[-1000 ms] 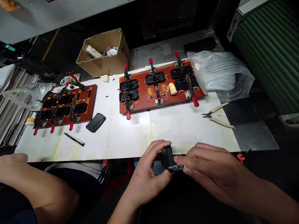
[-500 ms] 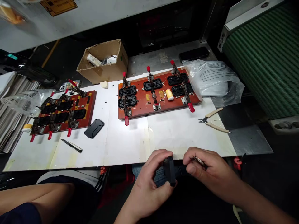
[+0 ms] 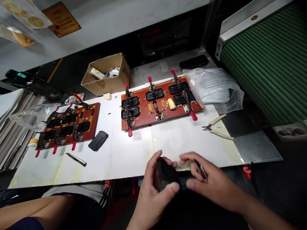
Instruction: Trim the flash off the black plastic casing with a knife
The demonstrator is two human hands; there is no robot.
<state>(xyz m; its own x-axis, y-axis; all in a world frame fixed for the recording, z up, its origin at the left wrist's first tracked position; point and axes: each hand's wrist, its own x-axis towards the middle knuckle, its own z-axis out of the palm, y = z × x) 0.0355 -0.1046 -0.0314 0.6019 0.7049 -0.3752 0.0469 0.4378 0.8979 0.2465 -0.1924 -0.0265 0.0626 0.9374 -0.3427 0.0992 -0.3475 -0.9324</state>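
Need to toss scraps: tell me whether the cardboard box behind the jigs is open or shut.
Open. The cardboard box has its top flaps up, and a white roll and other bits show inside.

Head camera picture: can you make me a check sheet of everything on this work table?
Surface: white table, paper-covered.
Job's things: black plastic part in left hand; thin metal tool in right hand.
Clutter: two red clamp jigs, loose black cover, knife, cutters, plastic bag, cardboard box.
Grippers: both hands gripping.
Cables: nothing seen.
Surroundings: green conveyor belt; another person's arm.
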